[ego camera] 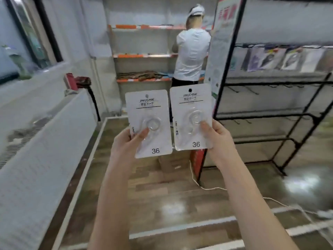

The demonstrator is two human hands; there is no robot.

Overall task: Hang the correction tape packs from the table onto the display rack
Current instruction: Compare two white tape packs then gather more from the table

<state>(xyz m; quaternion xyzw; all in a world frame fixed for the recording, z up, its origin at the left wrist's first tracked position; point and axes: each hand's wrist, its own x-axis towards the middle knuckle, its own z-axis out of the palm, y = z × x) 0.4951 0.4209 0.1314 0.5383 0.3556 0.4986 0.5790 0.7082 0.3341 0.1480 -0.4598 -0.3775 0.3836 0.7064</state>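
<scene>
Two correction tape packs held upright, long axes vertical, hang holes on top: left pack (151,123) pinched low by left hand (126,141), right pack (191,117) pinched low by right hand (219,139). Both left of display rack (228,51); right hand nearer. Judged: empty hooks (252,90) lie to the right, right pack likely first.

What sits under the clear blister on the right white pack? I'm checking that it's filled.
The right white carded correction tape pack shows a round, clear ring shape in its blister. The right hand pinches the pack; its thumb covers the blister's lower right, and blur hides finer detail.
</scene>
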